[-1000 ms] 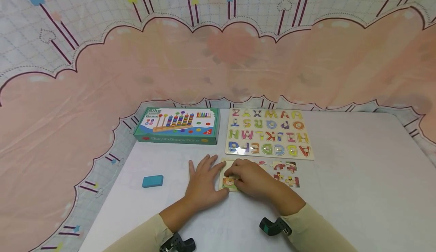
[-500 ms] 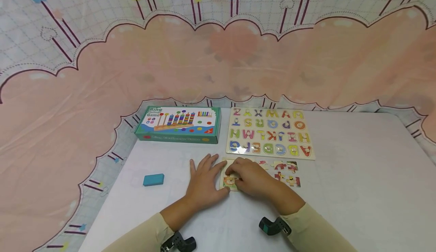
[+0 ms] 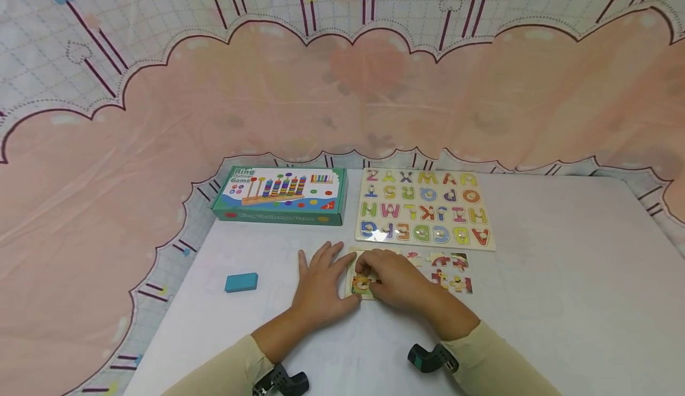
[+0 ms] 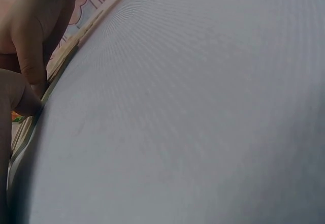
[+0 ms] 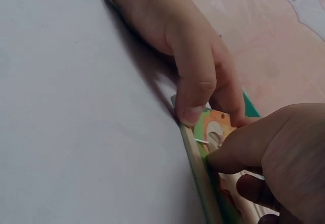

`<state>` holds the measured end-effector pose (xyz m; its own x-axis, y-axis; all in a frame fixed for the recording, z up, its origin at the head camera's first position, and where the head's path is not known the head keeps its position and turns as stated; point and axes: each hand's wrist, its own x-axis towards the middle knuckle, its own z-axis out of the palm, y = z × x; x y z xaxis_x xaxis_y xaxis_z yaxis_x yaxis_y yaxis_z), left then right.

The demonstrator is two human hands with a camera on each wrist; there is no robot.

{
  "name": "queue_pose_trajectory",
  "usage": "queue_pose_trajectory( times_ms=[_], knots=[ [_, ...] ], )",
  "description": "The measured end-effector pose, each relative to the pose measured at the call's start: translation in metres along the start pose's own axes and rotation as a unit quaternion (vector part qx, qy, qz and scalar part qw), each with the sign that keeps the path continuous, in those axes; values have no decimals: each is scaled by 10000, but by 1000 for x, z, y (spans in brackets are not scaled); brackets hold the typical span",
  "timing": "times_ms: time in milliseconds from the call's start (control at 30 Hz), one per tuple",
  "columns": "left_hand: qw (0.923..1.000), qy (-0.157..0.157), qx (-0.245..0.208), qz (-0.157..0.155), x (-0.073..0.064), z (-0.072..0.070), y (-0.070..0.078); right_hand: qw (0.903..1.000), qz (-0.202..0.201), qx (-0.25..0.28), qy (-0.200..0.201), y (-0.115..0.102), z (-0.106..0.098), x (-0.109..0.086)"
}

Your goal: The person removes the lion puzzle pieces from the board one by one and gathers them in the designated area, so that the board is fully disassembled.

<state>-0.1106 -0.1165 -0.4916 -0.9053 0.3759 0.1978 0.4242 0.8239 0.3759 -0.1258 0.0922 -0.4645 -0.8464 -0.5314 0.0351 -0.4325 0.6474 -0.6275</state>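
Observation:
A small wooden picture puzzle board (image 3: 349,283) lies in front of me in the head view, an orange animal face showing at its near left corner. My left hand (image 3: 320,292) is spread beside it, thumb and forefinger touching its left side. Over the board, my right hand (image 3: 398,280) has curled fingers that pinch a puzzle piece, mostly hidden by the hand. In the right wrist view, the right thumb (image 5: 231,150) presses at the animal picture (image 5: 213,127) close to the left thumb (image 5: 192,113). Several loose puzzle pieces (image 3: 459,283) lie right of the right hand.
An alphabet board (image 3: 425,241) lies just behind the puzzle. A green ring game box (image 3: 278,217) stands at the back left, and a blue block (image 3: 241,283) lies left of my left hand. A patterned cloth (image 3: 267,104) hangs behind the white table (image 3: 562,277).
The right fingers have shifted slightly on the puzzle board, and the animal face at its corner looks darker and fuller. The left hand stays in place.

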Motion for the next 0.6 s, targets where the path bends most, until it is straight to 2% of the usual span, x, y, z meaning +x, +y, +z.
queue_pose_trajectory(
  times_ms=[200, 433, 600],
  knots=[
    [9999, -84, -55, -82, 0, 1, 0, 9997, -142, 103, 167, -1, 1, -1],
    [10000, -37, 1, -1, 0, 0, -1, 9990, -352, 284, 73, 2, 1, -4],
    [10000, -25, -43, -12, 0, -2, 0, 9985, -325, 443, 25, 1, 1, -4]
  ],
)
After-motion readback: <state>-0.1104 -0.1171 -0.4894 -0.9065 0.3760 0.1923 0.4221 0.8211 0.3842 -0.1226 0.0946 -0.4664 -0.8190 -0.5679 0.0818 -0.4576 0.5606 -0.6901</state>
